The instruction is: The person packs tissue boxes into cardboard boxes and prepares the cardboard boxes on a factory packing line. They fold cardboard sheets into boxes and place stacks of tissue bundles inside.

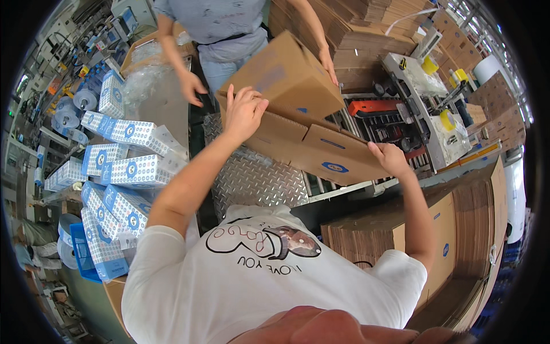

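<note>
An open cardboard carton [316,148] with a blue printed emblem is tilted in front of me. My right hand [389,160] grips its right end, thumb over the upper edge. At the other end, my left hand [245,112] touches the carton near its upper left edge with fingers partly spread; whether it grips is unclear. Just behind, a second brown carton [275,73] leans against mine. A co-worker's hand [327,66] lies on that carton's right side, while the co-worker's other hand [192,88] hangs free at its left.
Blue-and-white patterned packs [133,170] are piled on the left, several above a blue crate [84,253]. Beneath the carton lie a diamond-plate metal surface [258,178] and a roller conveyor. A taping machine [434,107] stands right. Stacked flat cartons [361,241] stand near my right side.
</note>
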`<action>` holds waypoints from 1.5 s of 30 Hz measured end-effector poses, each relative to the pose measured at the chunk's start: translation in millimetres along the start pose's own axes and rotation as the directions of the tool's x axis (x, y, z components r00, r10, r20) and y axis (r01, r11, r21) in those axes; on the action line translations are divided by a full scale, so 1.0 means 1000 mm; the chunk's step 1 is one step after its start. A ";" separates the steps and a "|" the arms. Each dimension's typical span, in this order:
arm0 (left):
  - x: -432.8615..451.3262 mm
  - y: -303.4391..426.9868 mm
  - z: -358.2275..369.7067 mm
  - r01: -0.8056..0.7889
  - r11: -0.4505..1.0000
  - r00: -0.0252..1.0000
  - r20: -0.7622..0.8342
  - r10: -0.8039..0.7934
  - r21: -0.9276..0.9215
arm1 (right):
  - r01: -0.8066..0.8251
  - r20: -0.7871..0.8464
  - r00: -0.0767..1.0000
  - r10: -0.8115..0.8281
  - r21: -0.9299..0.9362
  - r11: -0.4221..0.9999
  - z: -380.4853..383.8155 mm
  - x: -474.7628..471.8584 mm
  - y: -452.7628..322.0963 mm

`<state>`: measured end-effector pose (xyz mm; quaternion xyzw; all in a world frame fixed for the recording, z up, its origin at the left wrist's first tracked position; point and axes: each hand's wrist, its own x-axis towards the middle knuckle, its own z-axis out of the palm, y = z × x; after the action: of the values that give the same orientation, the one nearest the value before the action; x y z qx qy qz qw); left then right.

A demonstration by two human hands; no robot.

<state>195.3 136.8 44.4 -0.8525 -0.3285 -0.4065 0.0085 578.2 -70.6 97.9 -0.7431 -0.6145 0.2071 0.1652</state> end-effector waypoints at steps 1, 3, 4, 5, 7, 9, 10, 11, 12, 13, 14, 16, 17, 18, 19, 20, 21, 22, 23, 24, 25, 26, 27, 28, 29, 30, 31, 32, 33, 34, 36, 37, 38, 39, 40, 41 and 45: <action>-0.010 -0.001 0.003 0.082 0.997 0.991 -0.103 -0.083 -0.009 | -0.081 -0.026 0.997 0.077 -0.258 0.963 0.003 0.004 -0.016; -0.032 -0.002 0.008 0.239 0.970 0.931 -0.294 -0.218 0.036 | -0.150 -0.035 0.989 0.146 -0.210 0.966 0.000 0.008 -0.016; -0.037 0.005 0.006 0.284 0.958 0.875 -0.398 -0.275 -0.038 | -0.184 -0.027 0.983 0.182 -0.127 0.975 -0.002 0.011 0.001; -0.044 0.012 0.004 0.318 0.941 0.808 -0.488 -0.331 -0.113 | -0.219 -0.011 0.976 0.219 -0.040 0.975 0.001 0.014 0.013; -0.061 0.021 -0.015 0.526 0.837 0.760 -0.358 -0.543 -0.153 | -0.355 -0.181 0.929 0.324 -0.181 0.917 0.008 0.016 -0.008; -0.079 0.019 -0.020 0.615 0.668 0.639 -0.232 -0.733 -0.418 | -0.168 -0.104 0.985 0.136 -0.419 0.892 0.008 0.015 -0.002; -0.090 0.021 -0.032 0.552 0.417 0.627 0.031 -0.778 -0.722 | -0.181 -0.095 0.983 0.157 -0.633 0.753 0.012 0.019 -0.014; -0.103 0.015 -0.030 0.589 0.524 0.647 -0.029 -0.762 -0.615 | -0.148 -0.096 0.989 0.113 -0.607 0.781 0.011 0.019 -0.026; -0.118 -0.006 -0.032 0.600 0.522 0.649 -0.013 -0.761 -0.607 | -0.155 -0.127 0.987 0.100 -0.564 0.811 0.013 0.020 -0.043; -0.121 -0.023 -0.046 0.607 0.520 0.657 0.012 -0.754 -0.600 | -0.172 -0.164 0.981 0.100 -0.515 0.840 0.014 0.021 -0.055; -0.123 -0.039 -0.059 0.540 0.488 0.677 0.008 -0.736 -0.686 | -0.135 -0.217 0.976 0.029 -0.492 0.860 0.015 0.035 -0.046; -0.113 -0.065 -0.105 0.432 0.397 0.813 0.159 -0.560 -0.809 | -0.104 -0.152 0.987 0.061 -0.295 0.950 0.011 0.058 -0.064; -0.106 -0.071 -0.130 0.426 0.275 0.837 0.261 -0.481 -0.862 | -0.069 -0.093 0.993 0.067 -0.014 0.998 0.019 0.062 -0.100; -0.101 -0.076 -0.145 0.495 0.339 0.858 0.387 -0.339 -0.800 | -0.054 -0.026 0.998 0.063 0.267 0.962 0.035 0.062 -0.136; -0.108 -0.068 -0.135 0.479 0.474 0.876 0.361 -0.321 -0.739 | -0.172 0.204 0.969 0.140 0.146 0.974 0.055 0.066 -0.164; -0.109 -0.056 -0.114 0.447 0.603 0.895 0.336 -0.295 -0.661 | -0.148 0.309 0.941 0.137 0.010 0.989 0.082 0.069 -0.182; -0.112 -0.047 -0.098 0.397 0.722 0.914 0.312 -0.259 -0.566 | -0.062 0.367 0.923 0.119 -0.163 0.985 0.116 0.065 -0.194; -0.117 -0.034 -0.084 0.386 0.877 0.784 0.603 -0.149 -0.285 | 0.011 0.411 0.903 0.124 -0.313 0.950 0.151 0.063 -0.198; -0.127 -0.021 -0.071 0.239 0.971 0.547 0.829 -0.117 -0.020 | 0.043 0.486 0.858 0.165 -0.389 0.920 0.177 0.066 -0.196; -0.143 -0.013 -0.062 0.057 0.995 0.462 0.882 -0.097 0.079 | 0.070 0.657 0.714 0.241 -0.410 0.909 0.194 0.075 -0.184; -0.158 -0.014 -0.056 -0.122 0.975 0.384 0.915 -0.128 0.187 | 0.066 0.794 0.581 0.181 -0.267 0.961 0.190 0.070 -0.190; -0.167 -0.026 -0.049 -0.026 0.992 0.531 0.843 -0.090 0.122 | 0.009 0.898 0.425 0.113 -0.128 0.992 0.185 0.065 -0.196; -0.174 -0.042 -0.048 0.058 0.997 0.657 0.750 -0.072 0.045 | -0.139 0.941 0.317 -0.121 0.173 0.975 0.173 0.046 -0.203; -0.173 -0.059 -0.054 0.120 0.990 0.791 0.610 -0.047 -0.080 | -0.050 0.932 0.349 -0.099 0.123 0.991 0.170 0.052 -0.204; -0.169 -0.075 -0.057 0.149 0.984 0.809 0.585 -0.065 -0.098 | 0.038 0.920 0.383 -0.079 0.070 0.997 0.165 0.061 -0.205; -0.169 -0.090 -0.057 0.191 0.975 0.824 0.559 -0.094 -0.118 | 0.125 0.911 0.409 -0.058 0.008 0.992 0.163 0.070 -0.203; -0.175 -0.101 -0.058 0.248 0.960 0.834 0.534 -0.141 -0.133 | 0.216 0.906 0.422 -0.042 -0.055 0.975 0.165 0.077 -0.203; -0.168 -0.123 -0.056 0.429 0.866 0.754 0.629 -0.187 -0.256 | 0.308 0.890 0.455 -0.034 -0.121 0.944 0.163 0.085 -0.207; -0.148 -0.117 -0.063 0.613 0.661 0.749 0.586 -0.310 -0.433 | 0.358 0.856 0.516 -0.019 -0.196 0.913 0.156 0.092 -0.203; -0.122 -0.096 -0.080 0.715 0.383 0.698 0.577 -0.423 -0.585 | 0.420 0.808 0.585 -0.077 -0.220 0.881 0.161 0.096 -0.189; -0.112 -0.088 -0.067 0.697 0.260 0.705 0.570 -0.422 -0.669 | 0.565 0.708 0.667 -0.230 -0.280 0.776 0.193 0.102 -0.170; -0.126 -0.094 -0.050 0.635 0.448 0.771 0.553 -0.315 -0.630 | 0.653 0.584 0.685 -0.435 -0.227 0.723 0.187 0.094 -0.186; -0.137 -0.056 -0.049 0.608 0.771 0.726 0.528 -0.442 -0.191 | 0.749 0.309 0.654 -0.691 -0.135 0.648 0.168 0.090 -0.199; -0.143 -0.019 -0.057 0.432 0.841 0.716 0.444 -0.539 0.325 | 0.831 0.069 0.551 -0.832 -0.143 0.538 0.155 0.114 -0.206; -0.143 -0.014 -0.059 0.521 0.816 0.740 0.343 -0.578 0.251 | 0.786 -0.157 0.480 -0.863 -0.360 0.503 0.132 0.127 -0.224; -0.141 -0.010 -0.056 0.590 0.791 0.753 0.245 -0.611 0.158 | 0.714 -0.322 0.499 -0.805 -0.374 0.592 0.129 0.141 -0.214; -0.153 -0.020 -0.039 0.681 0.676 0.689 -0.068 -0.722 -0.281 | 0.766 0.016 0.623 -0.782 -0.215 0.605 0.182 0.088 -0.145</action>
<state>88.1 57.3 -41.7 -0.6163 -0.5791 -0.4862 -0.2202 376.8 41.6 4.4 -0.4242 -0.8858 0.0224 0.1868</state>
